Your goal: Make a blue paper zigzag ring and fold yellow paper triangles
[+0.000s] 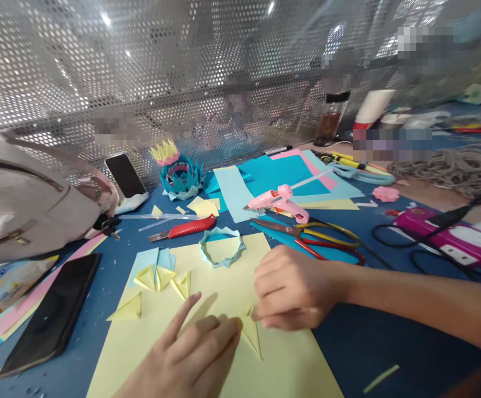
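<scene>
A folded yellow paper piece [250,334] is pinched between my two hands above a large yellow sheet [290,365]. My left hand [201,351] grips its left edge with thumb and fingertips, little finger stretched out. My right hand [296,287] is closed, its fingertips at the paper's upper right edge. Left of my hands lie several folded yellow triangles [127,308], some over light blue paper pieces [144,257]. Beyond my hands sits a light blue folded paper ring [223,247]. The thumbs are partly hidden.
A red utility knife [191,227], a pink glue gun [280,203] and scissors [307,235] lie behind the sheet. A blue and yellow paper crown [179,172] stands farther back. Left are a black phone [53,312] and a bag [29,204]; right, a magenta power strip [443,237].
</scene>
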`<action>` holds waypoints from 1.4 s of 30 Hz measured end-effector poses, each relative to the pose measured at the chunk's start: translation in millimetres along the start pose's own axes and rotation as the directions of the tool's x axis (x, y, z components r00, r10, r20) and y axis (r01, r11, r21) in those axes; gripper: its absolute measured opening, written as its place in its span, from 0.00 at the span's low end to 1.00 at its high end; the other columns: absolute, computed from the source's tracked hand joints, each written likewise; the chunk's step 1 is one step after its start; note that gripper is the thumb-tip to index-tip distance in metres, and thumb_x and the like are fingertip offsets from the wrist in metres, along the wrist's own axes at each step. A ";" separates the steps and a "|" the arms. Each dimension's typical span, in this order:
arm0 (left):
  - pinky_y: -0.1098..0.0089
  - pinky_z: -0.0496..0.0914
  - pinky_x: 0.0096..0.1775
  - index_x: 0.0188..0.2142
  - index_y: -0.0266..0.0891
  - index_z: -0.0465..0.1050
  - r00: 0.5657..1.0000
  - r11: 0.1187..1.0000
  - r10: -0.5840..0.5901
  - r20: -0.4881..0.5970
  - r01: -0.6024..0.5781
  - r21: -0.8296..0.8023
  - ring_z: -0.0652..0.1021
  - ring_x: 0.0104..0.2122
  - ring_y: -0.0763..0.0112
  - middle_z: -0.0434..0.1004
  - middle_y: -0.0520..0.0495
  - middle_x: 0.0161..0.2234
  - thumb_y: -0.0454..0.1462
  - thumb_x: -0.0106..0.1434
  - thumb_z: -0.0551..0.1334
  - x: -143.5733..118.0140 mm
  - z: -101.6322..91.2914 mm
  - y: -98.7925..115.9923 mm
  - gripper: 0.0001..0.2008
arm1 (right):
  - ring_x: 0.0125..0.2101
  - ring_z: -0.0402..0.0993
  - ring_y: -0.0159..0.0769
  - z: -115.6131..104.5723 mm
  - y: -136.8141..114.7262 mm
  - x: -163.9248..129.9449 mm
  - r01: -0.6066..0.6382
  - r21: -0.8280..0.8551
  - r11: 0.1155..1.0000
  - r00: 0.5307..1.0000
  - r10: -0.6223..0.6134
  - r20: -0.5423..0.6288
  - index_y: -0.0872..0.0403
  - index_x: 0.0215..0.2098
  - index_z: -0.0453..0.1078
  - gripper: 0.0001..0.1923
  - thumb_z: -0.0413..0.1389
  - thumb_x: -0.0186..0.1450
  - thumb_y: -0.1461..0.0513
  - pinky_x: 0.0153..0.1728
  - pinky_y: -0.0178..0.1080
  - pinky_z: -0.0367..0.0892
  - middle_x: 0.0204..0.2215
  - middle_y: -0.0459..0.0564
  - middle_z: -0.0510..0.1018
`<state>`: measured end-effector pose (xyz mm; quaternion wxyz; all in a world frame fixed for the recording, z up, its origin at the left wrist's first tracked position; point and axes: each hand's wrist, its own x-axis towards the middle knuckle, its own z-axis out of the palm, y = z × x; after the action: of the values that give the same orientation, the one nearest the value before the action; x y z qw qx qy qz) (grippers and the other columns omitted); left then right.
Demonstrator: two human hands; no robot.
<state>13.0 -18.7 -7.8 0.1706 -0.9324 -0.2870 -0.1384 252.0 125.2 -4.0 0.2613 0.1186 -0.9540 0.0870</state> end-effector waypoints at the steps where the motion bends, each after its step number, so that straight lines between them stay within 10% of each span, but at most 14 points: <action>1: 0.53 0.40 0.70 0.53 0.36 0.75 1.000 1.000 0.000 -0.009 0.000 0.001 0.77 0.50 0.72 0.78 0.50 0.53 0.36 0.77 0.47 -1.2 5.0 1.4 0.19 | 0.24 0.63 0.33 0.2 0.5 0.7 0.006 0.015 1.000 0.999 -0.007 0.033 0.55 0.34 0.76 0.17 0.48 0.73 0.59 0.24 0.39 0.53 0.21 0.44 0.70; 6: 0.52 0.47 0.69 0.48 0.36 0.76 0.983 0.991 -0.125 -0.136 0.119 -0.055 0.77 0.50 0.70 0.78 0.46 0.54 0.34 0.77 0.45 -2.9 24.1 6.4 0.20 | 0.30 0.67 0.33 -0.6 4.2 3.8 -0.032 0.052 0.998 0.988 0.024 0.154 0.55 0.42 0.76 0.10 0.52 0.72 0.62 0.29 0.38 0.58 0.29 0.47 0.75; 12: 0.54 0.43 0.70 0.49 0.31 0.75 1.000 0.992 -0.014 -0.020 0.012 -0.123 0.78 0.50 0.67 0.80 0.43 0.50 0.50 0.72 0.55 5.7 2.7 -2.9 0.24 | 0.33 0.69 0.33 -5.2 6.2 6.5 -0.065 0.085 0.994 0.980 0.048 0.191 0.55 0.39 0.75 0.09 0.53 0.73 0.63 0.32 0.36 0.60 0.31 0.47 0.76; 27: 0.59 0.52 0.68 0.49 0.34 0.76 0.991 0.986 -0.108 -0.083 0.096 -0.133 0.80 0.48 0.71 0.82 0.49 0.44 0.35 0.71 0.56 5.3 1.3 5.4 0.12 | 0.30 0.71 0.31 -4.3 5.7 3.4 -0.054 0.158 0.986 0.992 0.035 0.118 0.55 0.35 0.76 0.09 0.57 0.71 0.60 0.31 0.36 0.60 0.30 0.47 0.78; 35: 0.60 0.55 0.67 0.40 0.40 0.77 0.913 0.946 -0.318 -0.256 0.285 -0.158 0.78 0.46 0.70 0.79 0.48 0.40 0.41 0.74 0.51 -3.4 24.4 16.8 0.16 | 0.35 0.71 0.31 -1.6 -5.8 6.9 -0.535 0.252 0.806 0.841 0.481 0.249 0.55 0.37 0.74 0.09 0.63 0.67 0.57 0.34 0.33 0.61 0.33 0.44 0.76; 42: 0.56 0.56 0.66 0.43 0.41 0.77 0.919 0.948 -0.301 -0.253 0.259 -0.186 0.77 0.51 0.65 0.80 0.45 0.49 0.49 0.75 0.48 -11.7 37.0 16.7 0.22 | 0.36 0.71 0.33 1.6 -10.1 4.8 -0.571 0.283 0.771 0.821 0.527 0.219 0.53 0.38 0.78 0.08 0.64 0.66 0.57 0.36 0.35 0.62 0.32 0.45 0.78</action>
<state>19.3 -22.7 -49.4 0.1177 -0.8629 -0.3798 -0.3119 250.0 114.3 -1.8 0.1389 -0.1175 -0.9321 0.3132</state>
